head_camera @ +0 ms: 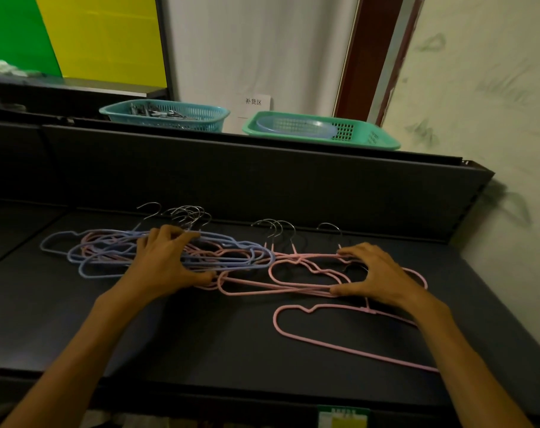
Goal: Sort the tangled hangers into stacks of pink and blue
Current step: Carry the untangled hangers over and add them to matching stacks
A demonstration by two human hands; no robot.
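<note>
Two hands work the hangers on a dark shelf (201, 329). The left hand (167, 261) lies over the mixed pile (108, 251), its fingers bent over the top wires near the hooks and its thumb tucked against the lower bars at the pile's near edge, so its grip looks like a light clamp across the bundle; likely it pins the pile while the other side is worked free. The right hand (376, 273) is spread wide over the pink hangers (293, 273), fingertips on the upper wire by a hook and thumb pressing the lower bars, a span that seems meant to gather them as one stack.

Blue hangers (77, 257) sit mostly at the left of the pile with pink ones threaded through them, and the pile's right end overlaps the pink group, so the sorting appears only partly done. One more pink hanger (324, 341) lies alone nearer the person, partly under the right forearm.

Behind the shelf's raised back panel stand a teal basket (201, 118) holding small metal pieces and a green basket (383, 140) with a pale bowl (293, 128) inside. A white sign (256, 106) on the wall between them reads "补货区". A green and yellow label (342, 418) on the shelf's front edge is too small to read.
</note>
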